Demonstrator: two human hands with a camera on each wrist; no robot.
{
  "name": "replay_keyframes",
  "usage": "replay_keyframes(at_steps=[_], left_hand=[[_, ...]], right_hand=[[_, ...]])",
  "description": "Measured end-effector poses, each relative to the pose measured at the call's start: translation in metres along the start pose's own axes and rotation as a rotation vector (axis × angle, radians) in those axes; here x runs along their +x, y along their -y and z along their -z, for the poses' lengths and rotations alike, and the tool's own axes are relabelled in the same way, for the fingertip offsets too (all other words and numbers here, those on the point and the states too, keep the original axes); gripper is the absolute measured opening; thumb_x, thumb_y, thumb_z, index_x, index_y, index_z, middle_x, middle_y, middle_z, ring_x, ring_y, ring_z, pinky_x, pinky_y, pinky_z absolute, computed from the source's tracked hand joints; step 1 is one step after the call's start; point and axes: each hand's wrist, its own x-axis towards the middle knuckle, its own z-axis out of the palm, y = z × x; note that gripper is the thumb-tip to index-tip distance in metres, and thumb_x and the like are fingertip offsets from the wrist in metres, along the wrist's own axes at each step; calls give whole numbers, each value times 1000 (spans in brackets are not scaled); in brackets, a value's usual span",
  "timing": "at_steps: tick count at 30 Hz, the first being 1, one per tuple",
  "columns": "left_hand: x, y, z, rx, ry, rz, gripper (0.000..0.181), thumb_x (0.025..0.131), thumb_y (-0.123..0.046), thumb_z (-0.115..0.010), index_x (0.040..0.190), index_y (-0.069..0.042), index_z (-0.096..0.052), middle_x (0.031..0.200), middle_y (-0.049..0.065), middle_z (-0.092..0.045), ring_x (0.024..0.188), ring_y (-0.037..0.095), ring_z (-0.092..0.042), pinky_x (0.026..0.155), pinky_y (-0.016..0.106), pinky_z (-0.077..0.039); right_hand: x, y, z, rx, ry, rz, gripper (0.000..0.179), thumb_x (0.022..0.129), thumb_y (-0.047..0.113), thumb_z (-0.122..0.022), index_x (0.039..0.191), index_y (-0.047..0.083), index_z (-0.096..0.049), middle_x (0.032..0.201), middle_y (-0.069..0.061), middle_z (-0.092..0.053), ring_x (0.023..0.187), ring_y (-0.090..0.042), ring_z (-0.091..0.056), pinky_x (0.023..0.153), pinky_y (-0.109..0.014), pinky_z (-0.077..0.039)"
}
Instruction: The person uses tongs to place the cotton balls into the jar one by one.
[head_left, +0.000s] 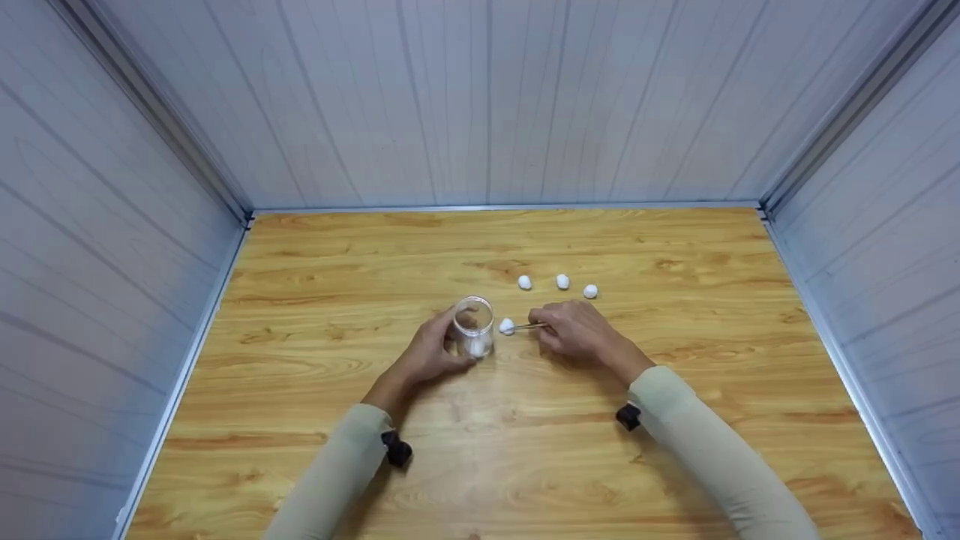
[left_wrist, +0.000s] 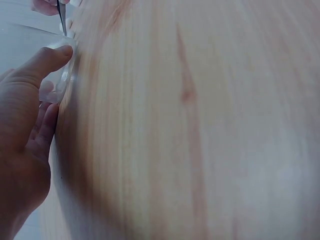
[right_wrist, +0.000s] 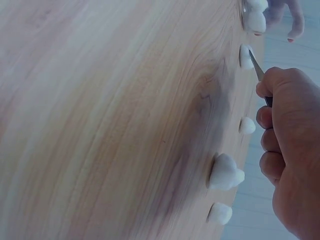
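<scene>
My left hand (head_left: 431, 351) grips a clear jar (head_left: 474, 330) that stands upright on the table, thumb on its near side. White cotton balls (right_wrist: 256, 20) lie in the bottom of the jar. Between the thumb and fingers of my right hand (head_left: 574, 328) is a pair of metal tweezers (head_left: 531, 326). The tweezer tips touch a cotton ball (head_left: 507, 326) just right of the jar. In the right wrist view the tips meet this same ball (right_wrist: 245, 57) on the tabletop; whether they pinch it I cannot tell.
Beyond my right hand, three more cotton balls (head_left: 562, 282) lie in a loose row on the wooden table (head_left: 510, 465). Pale panelled walls (head_left: 487, 105) enclose the table at the back and both sides. A small black device sits on each wrist.
</scene>
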Motion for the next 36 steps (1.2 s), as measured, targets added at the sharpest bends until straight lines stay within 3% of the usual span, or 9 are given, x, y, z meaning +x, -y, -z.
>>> replay_keyframes(at_steps=[5,8,17,28,36], left_hand=[[1,-9,3,11,46,104,91,80,-9,-96,161,-13,-54,136,14,-74,116,25,-67,100,33,-54],[2,-11,3,17,63,133,91,82,-8,-96,162,-13,-53,138,14,-74,119,28,-68,103,35,-55],[2,-11,2,25,53,137,91,82,-10,-96,162,-14,-53,138,15,-73,118,29,-69,102,36,-55],[2,-13,3,-2,65,143,89,83,-9,-95,162,-15,-53,139,12,-74,114,24,-68,99,32,-54],[3,-11,3,-9,67,134,90,83,-9,-95,163,-14,-53,139,14,-73,117,26,-69,101,34,-55]], right_hand=[[0,0,-1,-4,-2,0,9,101,17,-78,109,13,-77,90,-4,-81,66,-16,-57,58,-38,-48],[0,1,-2,-3,2,-5,9,101,17,-77,109,13,-77,90,-4,-81,66,-17,-58,59,-39,-49],[-2,2,3,35,5,-22,9,102,16,-76,109,11,-76,91,-5,-80,68,-19,-60,63,-42,-52],[0,-2,11,33,-24,-28,6,103,13,-72,108,12,-76,90,-5,-81,66,-15,-57,57,-35,-47],[3,-6,22,-4,-48,-9,10,103,12,-72,111,10,-78,95,-9,-82,65,-21,-64,57,-43,-54]])
